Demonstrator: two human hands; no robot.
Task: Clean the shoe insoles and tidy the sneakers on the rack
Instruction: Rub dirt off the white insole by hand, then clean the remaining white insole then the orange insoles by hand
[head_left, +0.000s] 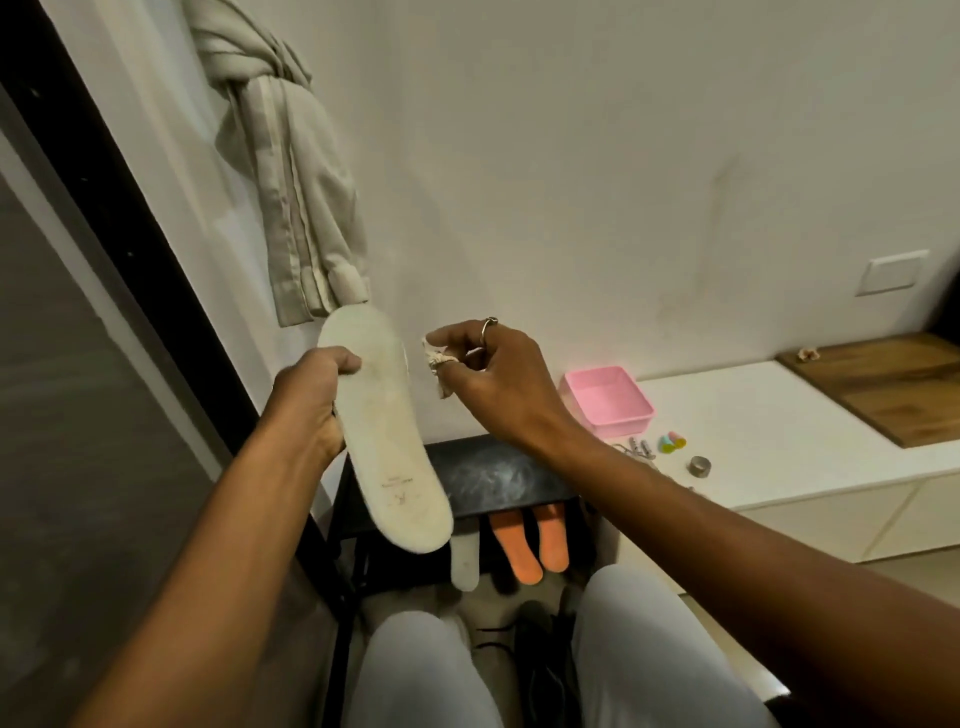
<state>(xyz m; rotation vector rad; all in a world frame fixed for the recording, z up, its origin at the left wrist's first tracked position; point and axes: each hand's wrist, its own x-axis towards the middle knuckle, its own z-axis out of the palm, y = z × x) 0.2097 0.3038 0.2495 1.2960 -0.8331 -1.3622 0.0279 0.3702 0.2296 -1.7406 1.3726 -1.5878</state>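
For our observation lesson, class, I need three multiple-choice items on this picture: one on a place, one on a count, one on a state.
1. Where does the pink tub stand? A on the floor; B on the white counter; C on a chair.
2. How many orange insoles lie in the rack? A one; B two; C four.
3. What is the left hand doing? A gripping the white insole; B hanging empty; C resting on a knee.
Key: B, the tub sits on the counter; B, a pair shows under the rack's top; A, fingers curl round the insole's edge.
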